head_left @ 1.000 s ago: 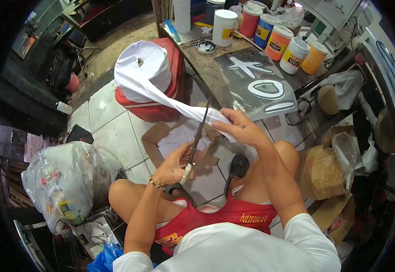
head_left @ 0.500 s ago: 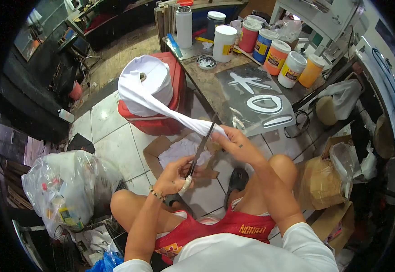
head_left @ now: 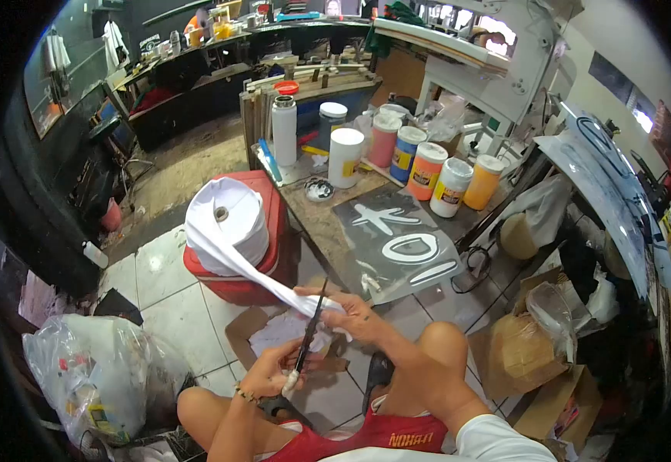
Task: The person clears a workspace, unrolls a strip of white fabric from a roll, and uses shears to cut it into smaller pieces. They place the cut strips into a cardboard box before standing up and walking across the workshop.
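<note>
My left hand (head_left: 268, 375), with a beaded bracelet at the wrist, is closed on dark long-bladed scissors (head_left: 310, 333) with a pale wrapped handle. The blades point up and away, across the strip of white fabric (head_left: 270, 285). My right hand (head_left: 357, 319) grips the end of that strip, its fingers bunched around the cloth beside the blades. From there the strip runs, twisted, back to a large white fabric roll (head_left: 245, 223) sitting on a red cooler (head_left: 280, 208). Below my hands, white cloth pieces (head_left: 272, 336) lie in a cardboard box (head_left: 238, 333).
A worktable (head_left: 305, 208) holds several paint jars (head_left: 426, 173) and a dark lettered sheet (head_left: 366, 250). On the left stands a stuffed clear plastic bag (head_left: 93, 377). Cardboard boxes (head_left: 516, 362) are at the right. Tiled floor (head_left: 168, 316) shows beside the cooler.
My view has tilted up, so more of the far room shows and things sit lower. Both hands keep their holds, and the scissors remain across the strip.
</note>
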The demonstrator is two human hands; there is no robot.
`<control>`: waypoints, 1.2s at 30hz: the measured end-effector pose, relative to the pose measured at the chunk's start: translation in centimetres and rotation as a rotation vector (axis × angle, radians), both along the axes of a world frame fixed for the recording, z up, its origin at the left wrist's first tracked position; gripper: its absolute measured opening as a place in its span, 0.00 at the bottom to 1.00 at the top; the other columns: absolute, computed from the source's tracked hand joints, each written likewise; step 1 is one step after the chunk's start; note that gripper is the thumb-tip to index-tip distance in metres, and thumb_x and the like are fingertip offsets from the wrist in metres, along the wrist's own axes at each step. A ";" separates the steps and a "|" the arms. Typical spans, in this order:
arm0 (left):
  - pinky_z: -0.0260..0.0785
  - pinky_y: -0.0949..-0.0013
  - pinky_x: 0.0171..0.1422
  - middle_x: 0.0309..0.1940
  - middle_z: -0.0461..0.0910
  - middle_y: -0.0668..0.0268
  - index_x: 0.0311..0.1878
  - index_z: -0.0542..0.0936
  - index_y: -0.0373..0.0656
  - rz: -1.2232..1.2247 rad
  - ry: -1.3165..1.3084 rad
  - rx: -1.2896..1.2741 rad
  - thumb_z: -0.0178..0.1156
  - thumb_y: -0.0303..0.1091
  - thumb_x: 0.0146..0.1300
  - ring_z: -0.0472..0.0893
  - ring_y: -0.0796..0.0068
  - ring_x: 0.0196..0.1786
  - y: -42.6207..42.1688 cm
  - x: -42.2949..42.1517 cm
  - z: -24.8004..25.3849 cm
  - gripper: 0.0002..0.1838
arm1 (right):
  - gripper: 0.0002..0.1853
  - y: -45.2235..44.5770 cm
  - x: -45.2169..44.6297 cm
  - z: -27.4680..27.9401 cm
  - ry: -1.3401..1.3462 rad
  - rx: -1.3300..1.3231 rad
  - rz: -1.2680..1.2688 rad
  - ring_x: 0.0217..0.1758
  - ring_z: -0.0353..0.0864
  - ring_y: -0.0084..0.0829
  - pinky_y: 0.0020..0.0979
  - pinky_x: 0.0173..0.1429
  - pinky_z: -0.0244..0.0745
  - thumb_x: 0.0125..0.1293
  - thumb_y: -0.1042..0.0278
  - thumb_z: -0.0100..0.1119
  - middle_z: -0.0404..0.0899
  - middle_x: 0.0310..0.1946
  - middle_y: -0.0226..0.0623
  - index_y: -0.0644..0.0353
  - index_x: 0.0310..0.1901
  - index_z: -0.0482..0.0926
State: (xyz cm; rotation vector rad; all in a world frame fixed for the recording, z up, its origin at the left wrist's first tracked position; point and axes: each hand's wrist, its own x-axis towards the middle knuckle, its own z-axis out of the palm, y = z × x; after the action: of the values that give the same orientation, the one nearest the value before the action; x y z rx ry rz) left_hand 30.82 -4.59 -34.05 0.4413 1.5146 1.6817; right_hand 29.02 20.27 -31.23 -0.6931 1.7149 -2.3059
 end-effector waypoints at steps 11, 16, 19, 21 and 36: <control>0.73 0.66 0.63 0.60 0.78 0.54 0.72 0.63 0.36 0.091 0.407 0.061 0.72 0.22 0.50 0.80 0.68 0.59 0.1 0.4 -0.7 0.45 | 0.22 -1.2 -0.3 -0.8 -0.059 0.074 0.141 0.47 0.74 0.16 0.23 0.57 0.70 0.76 0.62 0.55 0.77 0.47 0.25 0.55 0.68 0.71; 0.74 0.72 0.57 0.64 0.74 0.56 0.74 0.59 0.35 -0.011 -0.052 0.009 0.73 0.19 0.48 0.78 0.72 0.60 -0.6 0.1 -0.7 0.49 | 0.22 -1.4 0.0 -0.1 -0.107 -0.097 0.049 0.54 0.75 0.19 0.25 0.61 0.69 0.74 0.61 0.56 0.78 0.55 0.30 0.60 0.66 0.73; 0.74 0.72 0.56 0.63 0.76 0.56 0.74 0.61 0.36 0.041 0.071 0.126 0.72 0.20 0.50 0.78 0.72 0.61 0.0 0.7 -1.5 0.46 | 0.23 -1.6 -0.6 -1.6 -0.081 -0.106 0.089 0.53 0.75 0.19 0.25 0.61 0.69 0.73 0.57 0.58 0.78 0.54 0.29 0.60 0.64 0.74; 0.74 0.72 0.57 0.63 0.76 0.56 0.73 0.62 0.36 0.068 0.199 0.138 0.72 0.21 0.50 0.78 0.72 0.61 0.5 0.5 -1.2 0.45 | 0.24 -1.8 -0.7 -1.9 -0.087 -0.056 0.092 0.53 0.74 0.18 0.25 0.60 0.69 0.72 0.53 0.59 0.78 0.53 0.28 0.59 0.63 0.75; 0.78 0.67 0.53 0.51 0.83 0.52 0.70 0.64 0.38 0.421 0.218 0.134 0.74 0.24 0.49 0.85 0.64 0.50 -2.1 -1.1 1.0 0.44 | 0.10 -3.6 -2.1 -7.8 0.412 0.545 -0.153 0.63 0.76 0.47 0.42 0.66 0.69 0.61 0.69 0.64 0.68 0.64 0.55 0.71 0.34 0.81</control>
State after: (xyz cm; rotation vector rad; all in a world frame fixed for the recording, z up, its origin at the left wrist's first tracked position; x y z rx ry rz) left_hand 29.69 -6.73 -33.09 0.4053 1.7481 2.1268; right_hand 26.90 16.68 -39.05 -0.9835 2.5111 -1.7093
